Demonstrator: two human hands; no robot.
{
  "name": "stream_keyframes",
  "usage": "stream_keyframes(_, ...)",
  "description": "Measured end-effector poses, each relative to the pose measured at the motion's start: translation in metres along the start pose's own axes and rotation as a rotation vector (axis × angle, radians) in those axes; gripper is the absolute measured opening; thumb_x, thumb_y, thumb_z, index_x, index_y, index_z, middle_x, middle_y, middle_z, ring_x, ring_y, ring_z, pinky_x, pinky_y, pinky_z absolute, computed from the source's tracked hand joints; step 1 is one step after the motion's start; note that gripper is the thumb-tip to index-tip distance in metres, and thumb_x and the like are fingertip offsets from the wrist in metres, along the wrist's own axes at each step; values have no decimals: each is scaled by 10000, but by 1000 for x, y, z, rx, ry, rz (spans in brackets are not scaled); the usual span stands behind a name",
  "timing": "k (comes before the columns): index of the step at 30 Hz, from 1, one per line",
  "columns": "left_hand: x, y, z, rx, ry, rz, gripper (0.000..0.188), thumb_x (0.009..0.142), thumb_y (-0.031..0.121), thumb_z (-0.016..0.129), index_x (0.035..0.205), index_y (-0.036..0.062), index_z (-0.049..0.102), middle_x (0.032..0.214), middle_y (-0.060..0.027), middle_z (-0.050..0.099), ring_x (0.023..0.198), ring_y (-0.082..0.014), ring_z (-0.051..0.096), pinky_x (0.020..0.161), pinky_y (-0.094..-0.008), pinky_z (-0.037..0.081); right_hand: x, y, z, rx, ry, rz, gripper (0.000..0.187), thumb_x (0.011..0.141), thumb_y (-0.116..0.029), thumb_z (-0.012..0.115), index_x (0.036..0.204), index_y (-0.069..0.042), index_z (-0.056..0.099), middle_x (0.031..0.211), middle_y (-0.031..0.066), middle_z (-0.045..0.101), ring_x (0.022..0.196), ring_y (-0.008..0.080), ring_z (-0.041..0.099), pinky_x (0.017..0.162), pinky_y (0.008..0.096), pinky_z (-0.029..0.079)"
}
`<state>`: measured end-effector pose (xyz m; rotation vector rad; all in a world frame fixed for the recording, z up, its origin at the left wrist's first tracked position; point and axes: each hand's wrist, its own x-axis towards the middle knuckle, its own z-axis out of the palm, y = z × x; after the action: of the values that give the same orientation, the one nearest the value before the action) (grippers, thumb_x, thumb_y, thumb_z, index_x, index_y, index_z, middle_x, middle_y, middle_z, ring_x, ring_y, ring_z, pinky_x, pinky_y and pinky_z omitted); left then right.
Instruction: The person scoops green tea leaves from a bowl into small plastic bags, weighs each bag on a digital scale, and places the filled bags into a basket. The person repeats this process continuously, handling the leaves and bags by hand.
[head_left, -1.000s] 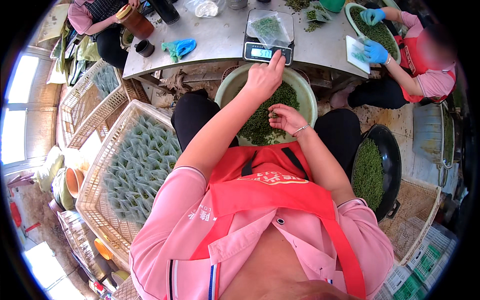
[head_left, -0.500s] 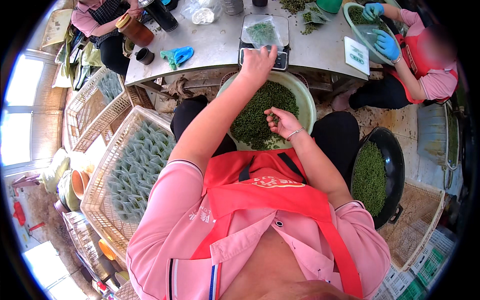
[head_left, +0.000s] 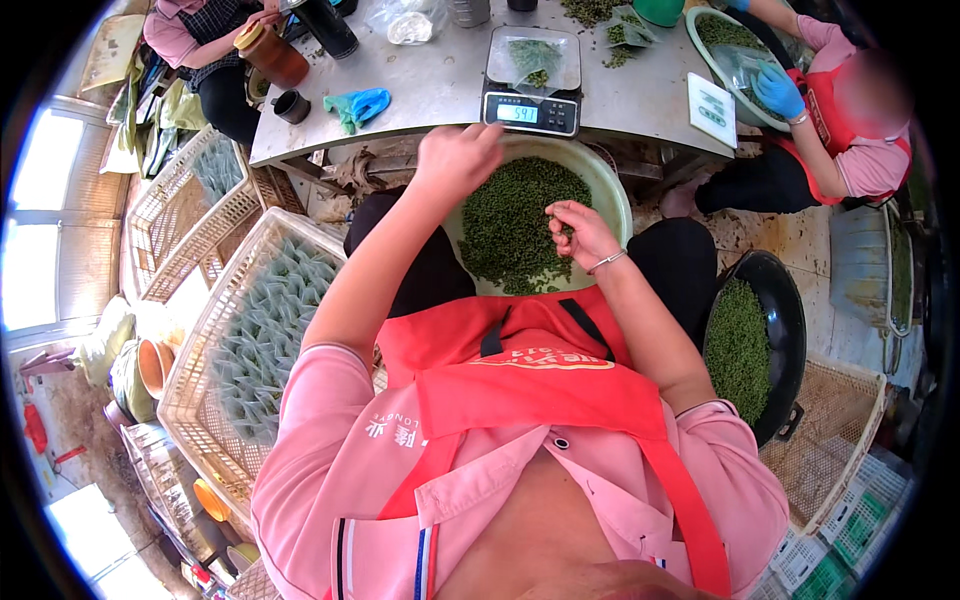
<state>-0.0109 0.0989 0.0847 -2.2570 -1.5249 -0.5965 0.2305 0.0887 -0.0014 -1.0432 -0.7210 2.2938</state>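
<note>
My left hand (head_left: pixel 458 160) is over the left rim of a pale green basin (head_left: pixel 612 190), its fingers smeared by motion. Above the basin's right side, my right hand (head_left: pixel 583 235) is closed, fingers curled around what look like a few green peppercorns, mostly hidden by the fingers. Loose green peppercorns (head_left: pixel 520 220) fill the basin between my knees. Beyond it, on the table, a digital scale (head_left: pixel 530 112) with a lit display carries a clear plastic bag (head_left: pixel 530 60) with some green peppercorns inside. Neither hand touches the bag.
A metal table (head_left: pixel 420 100) spans the front, with a blue-green cloth (head_left: pixel 357 108) and a dark cup (head_left: pixel 291 107). Filled bags stand in a crate (head_left: pixel 190 400) at left. A black pan (head_left: pixel 790 340) of peppercorns is at right. Two co-workers sit across; one wears blue gloves (head_left: pixel 778 90).
My left hand has drawn back from the bag on the scale, toward me and left, uncovering the display. My right hand has moved slightly right. A co-worker's gloved hands have shifted.
</note>
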Motion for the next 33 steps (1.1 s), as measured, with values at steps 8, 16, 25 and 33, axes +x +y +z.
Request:
stream_keyframes(8, -74, -16, 15, -140, -265, -364, 183, 812, 309, 578, 912, 174, 650, 748, -77, 659, 641, -267, 638, 548, -387, 497, 81, -106, 59, 278, -27, -315, 83, 873, -126, 574, 919, -59, 560, 699, 46, 556, 563, 140, 507, 472, 264, 414)
stream_keyframes(16, -69, -26, 27, -232, -112, -478, 180, 817, 313, 582, 900, 174, 659, 717, -92, 654, 643, -269, 638, 564, -381, 497, 42, -11, 32, 2, 69, -244, 112, 888, -97, 488, 959, -52, 562, 671, 27, 548, 540, 114, 497, 450, 249, 398)
stream_keyframes(25, -51, -94, 52, -899, 326, -1054, 232, 886, 169, 557, 1066, 24, 586, 897, -82, 684, 630, -105, 622, 594, -226, 476, 29, 2, 34, -1053, 377, -845, 164, 852, -95, 551, 981, -36, 633, 933, 130, 637, 815, 283, 626, 731, 327, 493)
stream_keyframes(33, -43, -68, 46, -523, 107, -918, 280, 824, 307, 618, 1051, 143, 617, 812, -23, 694, 669, -116, 663, 647, -253, 490, 87, -75, 69, -1478, 675, -1125, 286, 859, -162, 566, 1136, -91, 584, 1177, 103, 571, 791, 174, 633, 697, 329, 502)
